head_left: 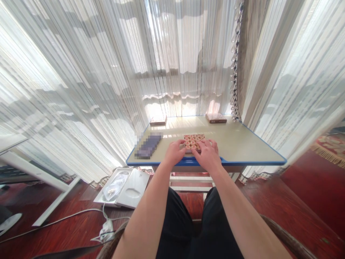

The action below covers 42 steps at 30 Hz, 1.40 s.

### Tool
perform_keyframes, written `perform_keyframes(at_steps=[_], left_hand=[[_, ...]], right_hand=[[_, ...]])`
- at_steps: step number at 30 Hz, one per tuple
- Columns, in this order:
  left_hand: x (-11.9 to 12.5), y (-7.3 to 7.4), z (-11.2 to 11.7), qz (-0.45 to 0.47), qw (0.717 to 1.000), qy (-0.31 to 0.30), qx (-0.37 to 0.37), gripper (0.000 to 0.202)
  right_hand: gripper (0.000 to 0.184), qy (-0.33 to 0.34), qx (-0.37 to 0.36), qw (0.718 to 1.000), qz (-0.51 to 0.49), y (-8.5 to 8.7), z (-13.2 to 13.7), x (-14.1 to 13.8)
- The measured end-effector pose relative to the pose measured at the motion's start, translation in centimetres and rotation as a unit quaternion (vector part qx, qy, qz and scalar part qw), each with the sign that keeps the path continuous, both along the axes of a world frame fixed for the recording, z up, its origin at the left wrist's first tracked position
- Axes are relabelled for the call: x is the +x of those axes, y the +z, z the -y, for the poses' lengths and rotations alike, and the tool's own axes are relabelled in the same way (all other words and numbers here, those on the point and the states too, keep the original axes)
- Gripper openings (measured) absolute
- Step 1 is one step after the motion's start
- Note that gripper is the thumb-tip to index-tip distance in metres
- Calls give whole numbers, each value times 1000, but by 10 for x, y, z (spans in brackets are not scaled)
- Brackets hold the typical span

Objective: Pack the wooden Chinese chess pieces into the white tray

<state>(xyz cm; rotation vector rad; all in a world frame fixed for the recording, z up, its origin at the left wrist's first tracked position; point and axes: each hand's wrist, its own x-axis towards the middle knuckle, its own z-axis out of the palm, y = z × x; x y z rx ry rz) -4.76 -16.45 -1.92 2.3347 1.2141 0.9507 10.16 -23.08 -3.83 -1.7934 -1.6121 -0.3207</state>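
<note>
Head view: cupping round xiangqi pieces (193,138) in a tight block near the desk (237,145) front edge.
Resting left hand (174,153) and right hand (207,155) fingers-down on the pieces, grip unclear; uneven pressing risks scattering pieces over that edge.

Left forearm (145,216) and right forearm (242,216) bare behind the left grip (174,153) and right grip (207,155). Black garment (199,230), probably trousers, below both grips; weave lost in shadow.
</note>
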Motion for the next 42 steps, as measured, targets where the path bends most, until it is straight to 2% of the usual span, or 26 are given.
perform_keyframes(at_steps=[8,16,19,24,30,34,42], left_hand=[[1,1,1,-10,1000,-3,6,40],[2,2,2,-22,999,-1,27,46],[4,2,5,-52,997,-17,46,43],[10,5,13,-102,990,-21,91,50],[15,11,22,-148,978,-44,139,44],[17,11,20,-153,979,-39,132,44],[17,13,20,-147,980,-52,122,43]], right_hand=[[41,6,12,1000,-1,0,-1,0],[47,-6,16,1000,-13,0,0,0],[48,-6,10,1000,-13,0,0,0],[45,-1,14,1000,-3,-1,-1,0],[35,-6,56,998,-41,-4,-5,3],[29,-9,84,994,-63,-4,-8,6],[29,-6,93,993,-74,-3,-5,5]])
